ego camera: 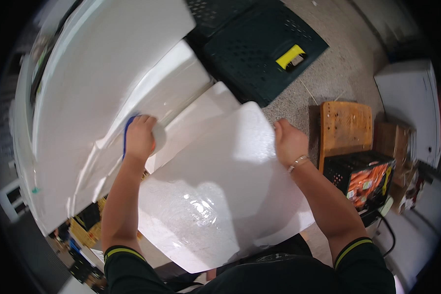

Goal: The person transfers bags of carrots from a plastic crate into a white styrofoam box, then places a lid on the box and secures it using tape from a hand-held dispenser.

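Note:
A bent, glossy white sheet (205, 176) spans the space before my body, with bright reflections and my shadow on it. My right hand (292, 141) grips its right edge, and a bracelet circles that wrist. My left hand (140, 136) is closed around a blue-edged object (126, 134) beside the sheet's upper left side. Most of that object is hidden by the hand; a bit of orange and a pale rounded part show next to the fingers. Beyond the sheet lies another white piece (202, 117), partly covered by it.
A large, smooth white panel (106, 55) fills the left. Dark green plastic crates (239, 55), one with a yellow handle (290, 57), stand ahead on speckled floor. At right are a wooden seat or board (347, 126), a black crate (341, 161) with orange packaged goods, cardboard boxes and a white cabinet (411, 103).

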A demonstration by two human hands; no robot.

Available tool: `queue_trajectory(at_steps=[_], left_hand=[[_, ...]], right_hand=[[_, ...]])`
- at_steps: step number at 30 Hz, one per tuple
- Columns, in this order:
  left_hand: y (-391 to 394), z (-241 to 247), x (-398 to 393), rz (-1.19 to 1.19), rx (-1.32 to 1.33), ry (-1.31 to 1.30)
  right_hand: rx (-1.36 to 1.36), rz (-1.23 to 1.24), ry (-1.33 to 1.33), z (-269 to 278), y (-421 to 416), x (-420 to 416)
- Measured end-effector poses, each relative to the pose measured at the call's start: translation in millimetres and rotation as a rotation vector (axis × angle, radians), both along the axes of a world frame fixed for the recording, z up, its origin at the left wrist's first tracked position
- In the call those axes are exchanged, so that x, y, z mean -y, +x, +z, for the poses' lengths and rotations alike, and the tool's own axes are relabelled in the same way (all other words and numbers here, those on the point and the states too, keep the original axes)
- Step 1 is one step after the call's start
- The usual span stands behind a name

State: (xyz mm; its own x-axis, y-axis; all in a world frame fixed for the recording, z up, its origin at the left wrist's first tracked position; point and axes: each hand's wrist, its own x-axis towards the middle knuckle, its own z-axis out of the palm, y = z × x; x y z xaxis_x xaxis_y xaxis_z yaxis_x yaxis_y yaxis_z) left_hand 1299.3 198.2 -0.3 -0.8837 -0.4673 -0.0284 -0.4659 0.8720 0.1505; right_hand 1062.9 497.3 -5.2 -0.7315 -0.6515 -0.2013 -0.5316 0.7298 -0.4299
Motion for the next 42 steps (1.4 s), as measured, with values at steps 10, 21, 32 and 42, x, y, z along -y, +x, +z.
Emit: queue_trajectory(at_steps=[10,21,32,42], left_hand=[[-306.0,-25.1,-135.4,-0.494,-0.313,-0.09],[-227.5,17.0,-327.4,-0.803,-0.11,0.353],[-34.0,73.1,-500.0,0.149,0.272,1.497],[2.5,-22.8,-594.4,0.665,-0.075,1.943]], right_hand=[[0.571,-0.416,-0.601,-0.4,-17.7,-118.7],[1.839,-0.631,-0.758,-57.8,-84.9,-145.6],[1.476,-0.702,-0.933,-67.4,-82.8,-300.4],[1.781,-1.063,-0.488,-22.8,138.6,-462.8]])
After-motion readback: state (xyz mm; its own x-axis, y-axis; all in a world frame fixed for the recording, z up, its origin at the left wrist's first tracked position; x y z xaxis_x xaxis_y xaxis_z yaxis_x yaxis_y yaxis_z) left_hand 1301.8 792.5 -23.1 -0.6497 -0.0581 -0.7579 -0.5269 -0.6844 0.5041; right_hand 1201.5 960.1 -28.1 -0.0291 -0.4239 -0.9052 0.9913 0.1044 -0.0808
